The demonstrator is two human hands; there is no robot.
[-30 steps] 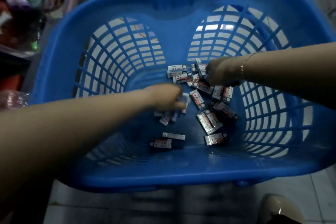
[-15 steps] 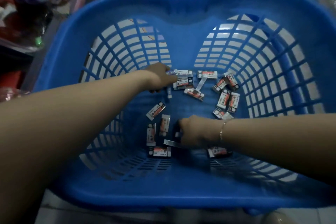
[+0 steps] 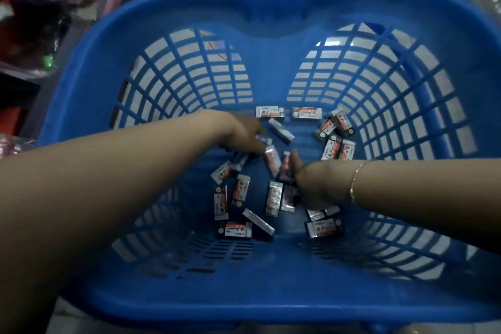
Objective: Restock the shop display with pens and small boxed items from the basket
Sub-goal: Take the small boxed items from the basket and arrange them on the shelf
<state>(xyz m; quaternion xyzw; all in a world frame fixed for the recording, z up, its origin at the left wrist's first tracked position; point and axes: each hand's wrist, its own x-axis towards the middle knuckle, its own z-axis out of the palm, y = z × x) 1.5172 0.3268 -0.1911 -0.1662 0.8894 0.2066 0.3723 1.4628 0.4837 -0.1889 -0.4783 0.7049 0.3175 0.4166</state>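
A blue basket (image 3: 271,306) of moulded plastic fills the view, its rim smooth and rounded, its side walls cut into a lattice of slots through which pale floor shows. On its solid floor lie many small boxes (image 3: 306,113), flat rectangular cartons, mostly white with a red band and dark print, some glinting as if wrapped in film. They lie scattered at all angles: two side by side at the far edge, a cluster at the far right, several in a row left of centre, and a few at the near side.

The left hand (image 3: 244,134) reaches in from the left, fingers curled downward onto the boxes at the centre; one small box (image 3: 263,139) shows at its fingertips, and the hand seems closed on it, though blur hides the grip. The right hand (image 3: 315,184) comes in from the right, a thin gold bracelet (image 3: 355,180) on the wrist. Its fingers are bent over a standing box (image 3: 285,169) near the centre, pinching it. More boxes lie just below and beside this hand.
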